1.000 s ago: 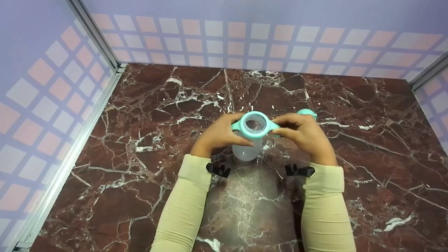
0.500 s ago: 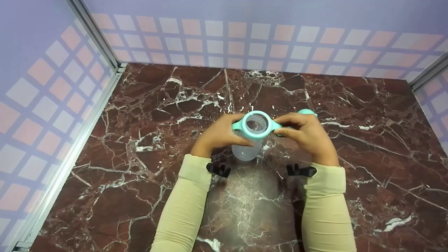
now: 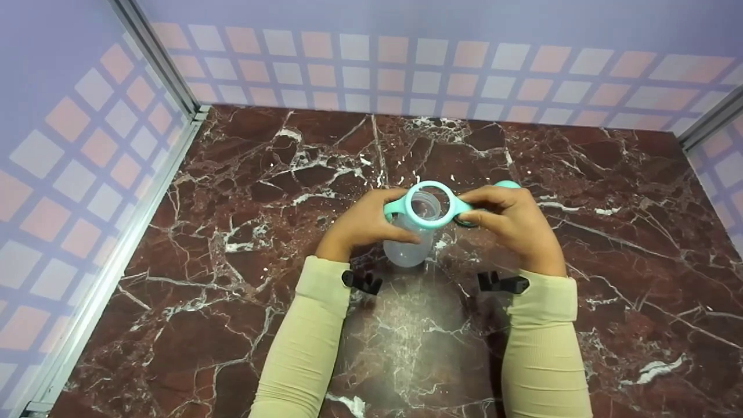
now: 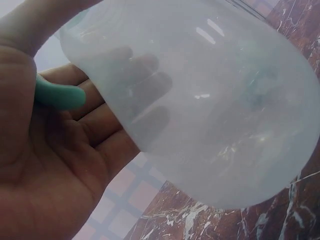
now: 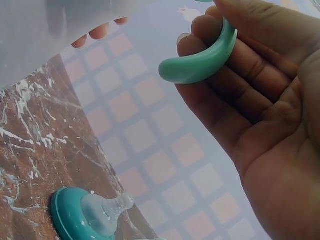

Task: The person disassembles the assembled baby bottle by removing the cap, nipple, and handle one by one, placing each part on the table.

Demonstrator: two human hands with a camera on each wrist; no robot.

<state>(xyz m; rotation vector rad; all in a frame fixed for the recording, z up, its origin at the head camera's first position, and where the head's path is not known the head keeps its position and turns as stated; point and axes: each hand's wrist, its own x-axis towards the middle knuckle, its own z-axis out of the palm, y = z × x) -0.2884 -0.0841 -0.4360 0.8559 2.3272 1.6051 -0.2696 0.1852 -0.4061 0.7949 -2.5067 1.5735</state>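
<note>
A translucent baby bottle (image 3: 409, 252) is in my left hand (image 3: 365, 217), thumb on the near side and fingers behind its wall, as the left wrist view shows. At its mouth sits a mint-green ring with two handles (image 3: 430, 223), raised at the right and off-centre from the neck. My right hand (image 3: 508, 223) pinches the ring's right handle (image 5: 200, 65) between thumb and fingers. The left handle (image 4: 60, 96) lies between my left thumb and fingers. A bottle teat in a teal collar (image 5: 75, 215) rests on the table in the right wrist view.
A rounded teal piece (image 3: 507, 184) shows behind my right hand, mostly hidden; I cannot tell if it is the teat's collar. The dark red marbled table (image 3: 261, 191) meets a tiled-pattern wall (image 3: 371, 75) at the back and side panels left and right.
My right hand has moved slightly to the right, drawing the ring up and right so it tilts off the bottle's neck. The left hand and bottle have barely moved.
</note>
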